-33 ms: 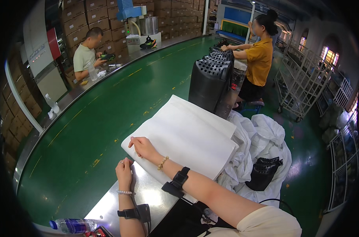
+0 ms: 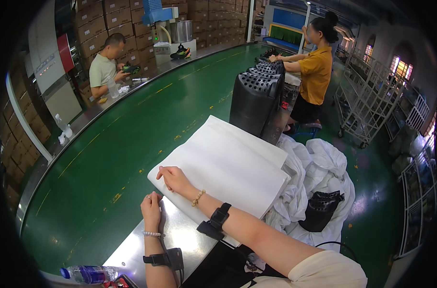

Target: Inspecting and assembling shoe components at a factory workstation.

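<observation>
A stack of large white sheets (image 2: 228, 158) lies slanted on the metal table (image 2: 136, 245), its far corner reaching over the green belt. My right hand (image 2: 176, 180) is above the stack's left edge, fingers loosely bent and slightly apart, with nothing seen in them. Just left of it, at the table's edge by the stack's near corner, my left hand (image 2: 151, 210) is closed with the fingers curled in; what they hold, if anything, is hidden. Both forearms wear a black strapped device, and each wrist has a beaded bracelet.
Crumpled white cloth (image 2: 331, 165) with a black piece (image 2: 319, 211) sits right of the stack. Beyond stand black perforated molded parts (image 2: 257, 96), handled by a person in yellow. A bottle (image 2: 88, 274) lies lower left. Across the green belt (image 2: 132, 139), another person holds a shoe (image 2: 130, 69).
</observation>
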The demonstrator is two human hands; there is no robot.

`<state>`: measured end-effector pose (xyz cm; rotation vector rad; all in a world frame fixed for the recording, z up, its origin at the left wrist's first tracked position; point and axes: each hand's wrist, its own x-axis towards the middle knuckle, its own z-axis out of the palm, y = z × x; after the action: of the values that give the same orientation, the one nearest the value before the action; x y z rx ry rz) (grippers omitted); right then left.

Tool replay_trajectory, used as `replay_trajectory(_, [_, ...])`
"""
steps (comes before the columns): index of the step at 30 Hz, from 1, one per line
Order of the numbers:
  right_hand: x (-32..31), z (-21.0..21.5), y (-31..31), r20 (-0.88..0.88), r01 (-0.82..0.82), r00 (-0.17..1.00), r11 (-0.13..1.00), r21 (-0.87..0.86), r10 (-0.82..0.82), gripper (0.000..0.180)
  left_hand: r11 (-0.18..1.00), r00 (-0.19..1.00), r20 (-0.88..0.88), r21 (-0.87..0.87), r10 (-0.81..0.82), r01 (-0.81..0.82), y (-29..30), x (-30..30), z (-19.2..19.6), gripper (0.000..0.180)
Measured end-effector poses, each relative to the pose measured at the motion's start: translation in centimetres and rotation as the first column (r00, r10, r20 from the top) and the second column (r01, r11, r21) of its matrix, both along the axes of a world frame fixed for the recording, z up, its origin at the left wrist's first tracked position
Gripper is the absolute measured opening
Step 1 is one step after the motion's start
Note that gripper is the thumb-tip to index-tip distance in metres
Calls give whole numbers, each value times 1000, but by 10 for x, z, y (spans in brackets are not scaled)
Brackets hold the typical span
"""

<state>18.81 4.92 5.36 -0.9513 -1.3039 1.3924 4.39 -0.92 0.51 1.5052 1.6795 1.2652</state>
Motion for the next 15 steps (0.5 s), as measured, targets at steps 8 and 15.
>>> replay_trajectory(8, [0,-1,0,-14,-8,1000,1000,7,8,42,999,1000,-21,27,-18,18,-2,2,4,38])
replay_trajectory(15, [0,0,0,-11,-6,1000,1000,-3,6,41,1000,1000,-21,20,-12,12,0,0,0,37])
